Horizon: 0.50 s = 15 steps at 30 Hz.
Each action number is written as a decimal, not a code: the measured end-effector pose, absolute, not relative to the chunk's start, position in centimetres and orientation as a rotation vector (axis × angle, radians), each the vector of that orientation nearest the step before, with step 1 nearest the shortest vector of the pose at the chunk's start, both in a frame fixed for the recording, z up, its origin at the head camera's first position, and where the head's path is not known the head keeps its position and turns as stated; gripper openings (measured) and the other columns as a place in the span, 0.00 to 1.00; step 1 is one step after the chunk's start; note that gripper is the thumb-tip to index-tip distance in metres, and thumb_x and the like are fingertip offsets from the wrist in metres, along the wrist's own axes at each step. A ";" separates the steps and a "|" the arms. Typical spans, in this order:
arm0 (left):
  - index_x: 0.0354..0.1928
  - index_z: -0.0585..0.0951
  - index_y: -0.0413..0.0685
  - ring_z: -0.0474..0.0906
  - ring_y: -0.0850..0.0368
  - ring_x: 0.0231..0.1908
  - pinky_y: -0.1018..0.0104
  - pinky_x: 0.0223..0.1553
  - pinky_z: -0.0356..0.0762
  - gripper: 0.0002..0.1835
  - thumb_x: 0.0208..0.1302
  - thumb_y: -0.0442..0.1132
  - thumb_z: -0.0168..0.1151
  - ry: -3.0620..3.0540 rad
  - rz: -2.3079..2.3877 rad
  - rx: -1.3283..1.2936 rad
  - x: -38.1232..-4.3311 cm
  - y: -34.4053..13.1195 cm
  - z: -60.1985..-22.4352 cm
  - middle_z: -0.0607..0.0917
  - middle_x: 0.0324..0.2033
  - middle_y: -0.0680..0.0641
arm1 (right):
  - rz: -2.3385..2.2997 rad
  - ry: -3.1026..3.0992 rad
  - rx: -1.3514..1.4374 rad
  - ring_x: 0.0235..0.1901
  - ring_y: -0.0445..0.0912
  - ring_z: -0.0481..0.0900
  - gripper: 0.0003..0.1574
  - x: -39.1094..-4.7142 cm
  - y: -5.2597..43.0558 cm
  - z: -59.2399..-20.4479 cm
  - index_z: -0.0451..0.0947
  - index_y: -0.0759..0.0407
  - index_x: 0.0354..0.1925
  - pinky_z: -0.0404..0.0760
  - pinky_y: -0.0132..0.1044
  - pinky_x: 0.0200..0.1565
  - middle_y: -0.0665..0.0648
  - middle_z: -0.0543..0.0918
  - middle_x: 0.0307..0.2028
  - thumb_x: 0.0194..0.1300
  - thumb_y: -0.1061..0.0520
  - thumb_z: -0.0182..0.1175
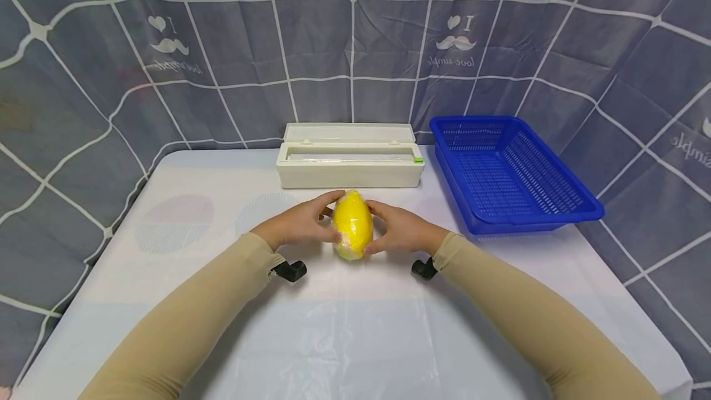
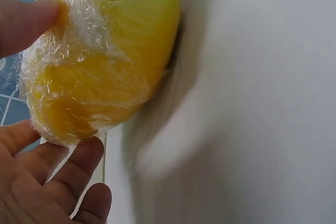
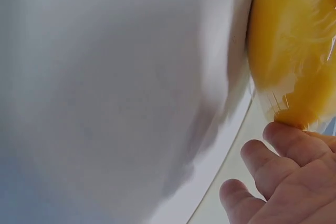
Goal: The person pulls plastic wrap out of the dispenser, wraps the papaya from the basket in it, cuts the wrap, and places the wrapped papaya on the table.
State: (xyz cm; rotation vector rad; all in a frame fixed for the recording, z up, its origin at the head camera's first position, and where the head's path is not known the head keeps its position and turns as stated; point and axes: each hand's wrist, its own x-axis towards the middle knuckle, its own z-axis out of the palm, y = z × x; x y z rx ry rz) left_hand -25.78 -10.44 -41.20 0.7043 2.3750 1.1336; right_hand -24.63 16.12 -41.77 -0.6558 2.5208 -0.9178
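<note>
A yellow, egg-shaped mango (image 1: 353, 225) wrapped in clear cling film sits at the middle of the table. My left hand (image 1: 304, 222) holds it from the left, its thumb on the crinkled film and the fingertips at the far end in the left wrist view. From the right, my right hand (image 1: 405, 228) grips it between thumb and fingers. The right wrist view shows the fingertips (image 3: 286, 132) against the wrapped end of the fruit. Bunched film (image 2: 86, 19) gathers on the left side, and a greenish patch shows on the skin.
Behind the hands stands a white cling film dispenser (image 1: 350, 176), its lid up, a roll inside and a green slider (image 1: 418, 160) at its right end. A blue plastic basket (image 1: 533, 221) stands at the back right. Grey checked curtain (image 1: 311, 36) surrounds the table.
</note>
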 end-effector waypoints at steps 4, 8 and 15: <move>0.84 0.53 0.57 0.70 0.40 0.74 0.40 0.73 0.70 0.54 0.60 0.44 0.73 2.336 1.175 0.704 -25.7 -10.7 -41.6 0.62 0.81 0.49 | -0.929 2.528 -0.663 0.81 0.54 0.58 0.70 -24.5 16.3 -41.8 0.52 0.49 0.84 0.54 0.60 0.81 0.56 0.62 0.81 0.56 0.42 0.82; 0.83 0.53 0.59 0.69 0.41 0.75 0.40 0.73 0.70 0.54 0.60 0.45 0.75 2.333 1.160 0.680 -25.7 -11.2 -41.8 0.61 0.81 0.50 | -0.933 2.525 -0.660 0.82 0.55 0.57 0.71 -24.5 16.3 -41.9 0.49 0.51 0.85 0.54 0.59 0.81 0.57 0.61 0.82 0.57 0.41 0.80; 0.83 0.55 0.62 0.70 0.43 0.75 0.38 0.75 0.66 0.54 0.60 0.52 0.76 2.384 1.070 0.619 -25.7 -12.1 -41.8 0.63 0.81 0.48 | -0.826 2.472 -0.653 0.83 0.54 0.55 0.73 -24.6 15.9 -42.3 0.47 0.59 0.85 0.52 0.55 0.82 0.60 0.58 0.82 0.59 0.36 0.78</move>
